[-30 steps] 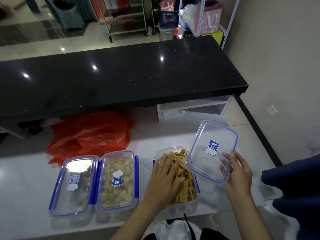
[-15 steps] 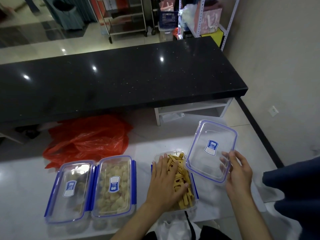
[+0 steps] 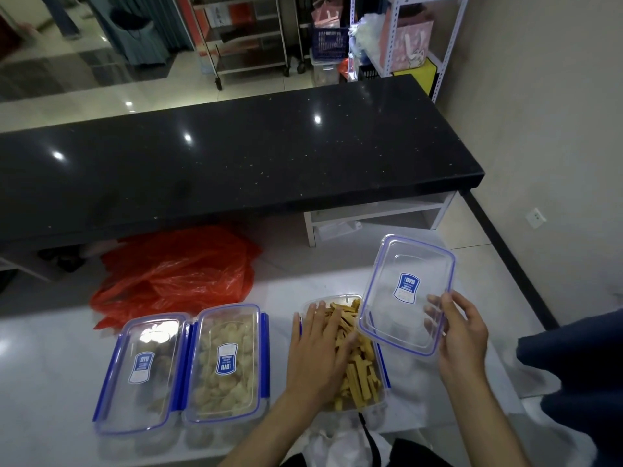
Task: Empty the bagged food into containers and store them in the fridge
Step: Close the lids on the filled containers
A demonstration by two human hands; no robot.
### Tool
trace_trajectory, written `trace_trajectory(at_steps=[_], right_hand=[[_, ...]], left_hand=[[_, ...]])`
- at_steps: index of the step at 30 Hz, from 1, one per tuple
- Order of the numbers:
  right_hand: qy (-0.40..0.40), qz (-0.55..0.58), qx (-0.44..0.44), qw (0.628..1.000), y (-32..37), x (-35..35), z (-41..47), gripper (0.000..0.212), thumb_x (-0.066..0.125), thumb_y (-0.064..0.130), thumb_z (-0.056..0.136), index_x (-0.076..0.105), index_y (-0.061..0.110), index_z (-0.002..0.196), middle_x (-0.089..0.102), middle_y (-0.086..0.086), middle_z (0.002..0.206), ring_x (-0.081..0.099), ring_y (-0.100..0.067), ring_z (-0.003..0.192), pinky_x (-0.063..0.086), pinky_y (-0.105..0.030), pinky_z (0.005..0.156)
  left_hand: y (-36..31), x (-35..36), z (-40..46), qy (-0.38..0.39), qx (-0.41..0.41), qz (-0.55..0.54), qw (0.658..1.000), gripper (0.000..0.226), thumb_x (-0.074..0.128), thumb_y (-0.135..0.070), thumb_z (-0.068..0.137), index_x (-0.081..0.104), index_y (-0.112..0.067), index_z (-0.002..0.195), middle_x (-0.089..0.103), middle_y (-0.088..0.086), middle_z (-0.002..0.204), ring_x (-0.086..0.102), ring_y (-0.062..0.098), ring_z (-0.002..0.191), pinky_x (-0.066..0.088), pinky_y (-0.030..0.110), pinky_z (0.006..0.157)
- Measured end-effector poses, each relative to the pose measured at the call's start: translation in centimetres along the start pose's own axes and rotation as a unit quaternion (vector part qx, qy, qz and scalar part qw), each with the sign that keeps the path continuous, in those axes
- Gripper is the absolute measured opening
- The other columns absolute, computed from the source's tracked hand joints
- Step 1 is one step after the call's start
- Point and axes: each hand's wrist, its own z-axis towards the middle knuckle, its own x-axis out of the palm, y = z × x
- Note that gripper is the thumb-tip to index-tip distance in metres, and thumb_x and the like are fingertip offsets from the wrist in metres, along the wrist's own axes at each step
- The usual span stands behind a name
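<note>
An open clear container point(image 3: 379, 397) filled with yellow food sticks point(image 3: 357, 365) stands on the white counter point(image 3: 47, 365). My left hand point(image 3: 315, 352) lies flat on the sticks, fingers straight, pressing them down. My right hand point(image 3: 462, 335) grips a clear lid point(image 3: 406, 293) with a blue seal and a blue label by its near right edge. The lid hangs tilted above the container's far right corner. Two more containers sit to the left with their lids on: one point(image 3: 224, 362) with pale round pieces, one point(image 3: 141, 372) with darker pieces.
A crumpled red plastic bag point(image 3: 175, 274) lies behind the closed containers. A long black countertop point(image 3: 236, 163) runs across beyond the white counter. White plastic point(image 3: 337, 446) sits at the near edge. Dark blue cloth point(image 3: 580, 365) is at the right.
The view has shifted slightly. My left hand still presses the sticks, and the lid in my right hand stays raised in nearly the same spot.
</note>
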Motion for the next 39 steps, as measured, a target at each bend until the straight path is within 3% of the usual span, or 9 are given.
trace_trajectory(at_steps=[4,7,18,22,25,28,30,33,39], right_hand=[[-0.004,-0.006,-0.002,1.000,-0.3,-0.6,-0.4,0.027,0.066,0.030,0.099,0.067,0.019,0.124,0.079,-0.005,0.102,0.076,-0.025,0.095,0.060,-0.040,0.081],[-0.007,-0.006,-0.001,1.000,-0.5,-1.1,-0.9,0.025,0.066,0.030,0.099,0.067,0.021,0.122,0.079,-0.005,0.103,0.076,-0.025,0.096,0.060,-0.042,0.084],[-0.011,-0.017,0.001,1.000,-1.4,-2.6,-2.7,0.027,0.066,0.030,0.098,0.067,0.020,0.123,0.079,-0.004,0.102,0.075,-0.027,0.098,0.060,-0.045,0.089],[-0.017,-0.012,-0.003,1.000,-1.1,-3.2,-3.1,0.028,0.067,0.029,0.098,0.067,0.019,0.124,0.079,-0.005,0.102,0.075,-0.029,0.099,0.060,-0.045,0.089],[-0.021,-0.011,-0.002,1.000,-0.9,-3.7,-3.3,0.028,0.067,0.029,0.098,0.066,0.019,0.124,0.079,-0.004,0.101,0.075,-0.028,0.098,0.060,-0.044,0.087],[-0.022,-0.009,-0.002,1.000,-0.7,-4.1,-3.4,0.028,0.066,0.030,0.098,0.066,0.020,0.125,0.078,-0.004,0.103,0.075,-0.026,0.098,0.060,-0.039,0.081],[-0.019,-0.008,-0.001,1.000,-0.5,-4.1,-3.5,0.028,0.065,0.029,0.099,0.065,0.019,0.125,0.078,-0.005,0.105,0.074,-0.026,0.098,0.059,-0.038,0.080],[-0.012,-0.011,0.000,1.000,-0.3,-4.1,-3.7,0.027,0.064,0.028,0.100,0.065,0.019,0.125,0.078,-0.005,0.104,0.074,-0.025,0.098,0.059,-0.037,0.079],[-0.001,-0.022,0.010,1.000,-0.4,-4.3,-3.6,0.025,0.063,0.027,0.100,0.065,0.020,0.124,0.077,-0.005,0.104,0.074,-0.026,0.099,0.058,-0.037,0.078]], left_hand=[[2.5,0.0,-0.5,-0.081,-0.055,-0.075,0.992,0.050,0.031,-0.042,0.111,0.035,-0.027,0.158,0.024,-0.003,0.170,0.009,0.015,0.159,0.010,0.046,0.131],[4.7,-0.1,-0.7,-0.087,-0.067,-0.143,0.984,0.035,0.052,-0.036,0.107,0.059,-0.028,0.140,0.036,-0.004,0.164,0.018,0.016,0.157,0.025,0.046,0.127],[4.8,-0.5,1.0,-0.117,-0.015,-0.082,0.990,0.014,0.076,-0.026,0.091,0.081,-0.023,0.104,0.061,0.004,0.142,0.048,0.028,0.137,0.043,0.046,0.111],[4.0,-0.9,1.4,-0.167,-0.067,-0.092,0.979,0.014,0.069,-0.024,0.095,0.075,-0.022,0.108,0.062,0.000,0.136,0.051,0.022,0.132,0.045,0.040,0.106],[2.9,-1.2,1.7,-0.174,-0.003,-0.129,0.976,0.022,0.059,-0.019,0.100,0.068,-0.022,0.121,0.059,-0.003,0.139,0.048,0.014,0.134,0.044,0.039,0.113],[1.6,-1.5,1.8,-0.058,0.144,-0.093,0.984,0.039,0.046,-0.032,0.108,0.052,-0.025,0.146,0.046,-0.006,0.158,0.033,0.010,0.150,0.021,0.033,0.127],[1.3,-1.4,2.1,0.043,0.172,-0.038,0.983,0.051,0.035,-0.045,0.111,0.032,-0.031,0.160,0.029,-0.008,0.168,0.018,0.010,0.156,0.005,0.032,0.127],[2.1,-0.9,2.1,0.103,0.160,0.044,0.981,0.059,0.022,-0.055,0.110,0.021,-0.031,0.163,0.018,-0.007,0.172,0.010,0.014,0.159,-0.004,0.035,0.126],[2.5,-0.7,0.5,0.029,0.071,0.107,0.991,0.068,0.002,-0.056,0.104,0.027,-0.028,0.161,0.022,0.000,0.171,0.009,0.021,0.160,-0.001,0.049,0.129]])
